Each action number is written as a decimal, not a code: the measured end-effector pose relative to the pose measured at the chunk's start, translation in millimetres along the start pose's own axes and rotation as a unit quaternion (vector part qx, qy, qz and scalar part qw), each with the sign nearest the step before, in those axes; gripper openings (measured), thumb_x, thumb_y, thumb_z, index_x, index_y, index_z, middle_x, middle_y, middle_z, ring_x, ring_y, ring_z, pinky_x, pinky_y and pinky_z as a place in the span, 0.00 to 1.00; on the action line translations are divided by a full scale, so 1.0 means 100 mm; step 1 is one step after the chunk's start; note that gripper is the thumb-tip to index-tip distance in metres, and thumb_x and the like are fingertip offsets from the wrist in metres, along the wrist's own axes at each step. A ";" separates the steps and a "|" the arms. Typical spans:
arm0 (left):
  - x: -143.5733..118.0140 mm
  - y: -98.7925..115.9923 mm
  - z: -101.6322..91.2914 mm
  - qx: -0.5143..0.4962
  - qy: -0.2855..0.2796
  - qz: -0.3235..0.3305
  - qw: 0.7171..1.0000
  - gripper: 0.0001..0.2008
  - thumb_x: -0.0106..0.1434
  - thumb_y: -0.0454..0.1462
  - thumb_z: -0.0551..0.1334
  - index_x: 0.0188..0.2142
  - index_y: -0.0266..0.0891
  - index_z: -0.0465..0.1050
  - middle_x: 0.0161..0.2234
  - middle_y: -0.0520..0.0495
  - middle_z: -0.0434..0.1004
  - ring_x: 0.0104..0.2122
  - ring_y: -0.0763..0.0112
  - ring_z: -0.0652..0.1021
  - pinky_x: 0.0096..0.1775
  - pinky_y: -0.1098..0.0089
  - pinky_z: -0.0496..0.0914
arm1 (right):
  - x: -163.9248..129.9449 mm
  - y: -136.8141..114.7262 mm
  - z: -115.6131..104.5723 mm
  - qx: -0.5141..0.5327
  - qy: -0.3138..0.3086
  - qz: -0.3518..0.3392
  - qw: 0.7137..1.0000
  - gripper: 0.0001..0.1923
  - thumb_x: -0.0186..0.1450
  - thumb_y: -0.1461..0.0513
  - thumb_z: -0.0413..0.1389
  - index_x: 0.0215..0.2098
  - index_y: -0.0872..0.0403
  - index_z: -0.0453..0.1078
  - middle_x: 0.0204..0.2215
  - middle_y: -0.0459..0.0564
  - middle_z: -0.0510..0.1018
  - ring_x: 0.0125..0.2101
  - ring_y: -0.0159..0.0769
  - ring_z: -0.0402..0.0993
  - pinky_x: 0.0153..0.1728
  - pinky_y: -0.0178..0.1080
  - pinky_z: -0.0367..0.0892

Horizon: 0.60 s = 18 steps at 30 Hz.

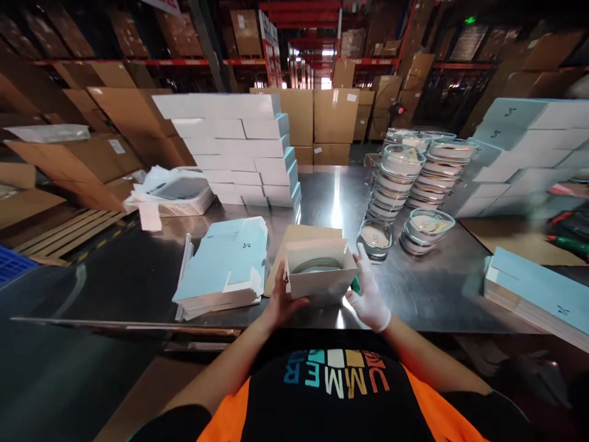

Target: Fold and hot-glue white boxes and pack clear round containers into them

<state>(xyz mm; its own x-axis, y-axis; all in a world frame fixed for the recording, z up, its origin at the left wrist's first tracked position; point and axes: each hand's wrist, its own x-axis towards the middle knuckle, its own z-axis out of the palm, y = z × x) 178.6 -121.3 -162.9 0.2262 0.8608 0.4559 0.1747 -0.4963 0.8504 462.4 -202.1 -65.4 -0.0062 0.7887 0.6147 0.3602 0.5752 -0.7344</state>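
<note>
An open white cardboard box (322, 285) stands on the table in front of me, tilted so its inside shows. Inside it sits a clear glass dish (317, 264), only partly visible. My bare left hand (283, 299) grips the box's left side, thumb across the front. At the right side is my right hand (369, 301) in a white glove, its fingers and thumb spread; whether it touches the box I cannot tell. Something small and green (356, 284) shows between that hand and the box. Under and behind the box lies a brown cardboard sheet (280, 245).
Flat light-blue cartons (225, 252) lie at left, with more flat cartons (543, 288) at right. White boxes (230, 147) are stacked behind, beside a white basket (184, 196). Glass dishes (391, 184) rise in tall stacks at right. The metal table's (427, 294) front edge is close to me.
</note>
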 end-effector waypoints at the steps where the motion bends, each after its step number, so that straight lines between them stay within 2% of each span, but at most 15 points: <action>1: 0.02 0.04 -0.02 0.011 0.023 0.028 0.999 0.48 0.56 0.62 0.79 0.67 0.40 0.72 0.60 0.30 0.81 0.66 0.40 0.78 0.66 0.43 0.75 | -0.05 0.00 0.09 0.008 -0.006 0.008 1.000 0.53 0.69 0.31 0.62 0.81 0.47 0.58 0.81 0.64 0.57 0.79 0.61 0.58 0.77 0.65 0.59; 3: 0.08 0.14 -0.04 0.037 0.047 0.067 0.996 0.38 0.61 0.63 0.75 0.59 0.41 0.79 0.60 0.32 0.82 0.67 0.40 0.78 0.68 0.43 0.73 | -0.03 -0.05 0.26 0.060 -0.006 0.042 0.997 0.51 0.67 0.29 0.62 0.76 0.49 0.66 0.77 0.65 0.65 0.77 0.61 0.63 0.75 0.61 0.62; 5: 0.13 0.22 -0.02 0.052 0.058 0.082 0.994 0.32 0.63 0.64 0.72 0.51 0.42 0.82 0.57 0.34 0.83 0.63 0.41 0.80 0.66 0.44 0.75 | 0.13 -0.09 0.40 0.124 0.021 0.107 0.986 0.46 0.67 0.28 0.60 0.67 0.51 0.75 0.66 0.64 0.78 0.68 0.59 0.75 0.69 0.57 0.70; 7: 0.16 0.26 0.02 0.034 0.095 0.085 0.991 0.33 0.64 0.65 0.70 0.53 0.42 0.81 0.56 0.34 0.83 0.59 0.44 0.83 0.61 0.47 0.79 | 0.34 -0.09 0.52 0.145 0.059 0.172 0.973 0.36 0.67 0.32 0.61 0.53 0.52 0.79 0.48 0.59 0.85 0.53 0.54 0.83 0.59 0.53 0.77; 9: 0.16 0.25 0.07 -0.002 0.140 0.093 0.986 0.39 0.65 0.66 0.70 0.62 0.41 0.76 0.57 0.34 0.82 0.58 0.46 0.84 0.59 0.50 0.80 | 0.50 -0.05 0.61 0.133 0.107 0.209 0.963 0.25 0.65 0.41 0.64 0.44 0.52 0.76 0.37 0.52 0.82 0.41 0.46 0.81 0.48 0.47 0.79; 11: 0.17 0.23 0.09 -0.011 0.143 0.095 0.985 0.41 0.64 0.66 0.70 0.64 0.42 0.73 0.57 0.34 0.81 0.60 0.47 0.83 0.61 0.50 0.78 | 0.59 0.00 0.65 0.123 0.150 0.211 0.958 0.20 0.63 0.49 0.64 0.48 0.52 0.74 0.38 0.49 0.81 0.37 0.41 0.78 0.42 0.42 0.78; 12: 0.18 0.22 0.08 0.000 0.123 0.092 0.988 0.40 0.62 0.66 0.71 0.62 0.43 0.75 0.56 0.35 0.82 0.61 0.46 0.82 0.63 0.49 0.77 | 0.62 0.02 0.64 0.114 0.160 0.205 0.959 0.22 0.62 0.52 0.63 0.52 0.52 0.74 0.41 0.50 0.81 0.38 0.40 0.78 0.41 0.40 0.77; 15: 0.25 0.24 0.00 0.032 0.058 0.066 0.996 0.36 0.58 0.66 0.75 0.52 0.44 0.82 0.51 0.37 0.84 0.63 0.42 0.80 0.68 0.43 0.72 | 0.66 0.03 0.44 -0.008 0.106 0.205 0.973 0.28 0.68 0.58 0.56 0.66 0.51 0.70 0.54 0.55 0.83 0.47 0.40 0.82 0.46 0.40 0.78; 16: 0.28 0.26 -0.03 0.030 0.059 0.058 0.996 0.36 0.56 0.67 0.75 0.51 0.44 0.83 0.51 0.37 0.84 0.63 0.41 0.80 0.68 0.43 0.71 | 0.66 0.03 0.33 -0.071 0.077 0.215 0.971 0.26 0.70 0.58 0.55 0.66 0.52 0.71 0.56 0.57 0.83 0.50 0.42 0.82 0.49 0.41 0.78; 18: 0.34 0.32 -0.10 0.018 0.092 0.050 0.994 0.37 0.55 0.68 0.75 0.50 0.44 0.83 0.50 0.37 0.84 0.62 0.41 0.80 0.66 0.44 0.72 | 0.64 0.04 0.10 -0.176 0.038 0.252 0.951 0.19 0.71 0.58 0.57 0.57 0.55 0.77 0.53 0.62 0.84 0.52 0.48 0.83 0.53 0.46 0.77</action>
<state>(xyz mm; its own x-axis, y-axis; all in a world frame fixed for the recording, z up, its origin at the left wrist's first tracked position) 182.5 -106.8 -118.1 0.0662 0.8119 0.5800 0.1943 -0.5806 0.7906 454.1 -147.3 -31.9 0.3124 0.9192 0.2398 0.5892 0.0105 -0.8080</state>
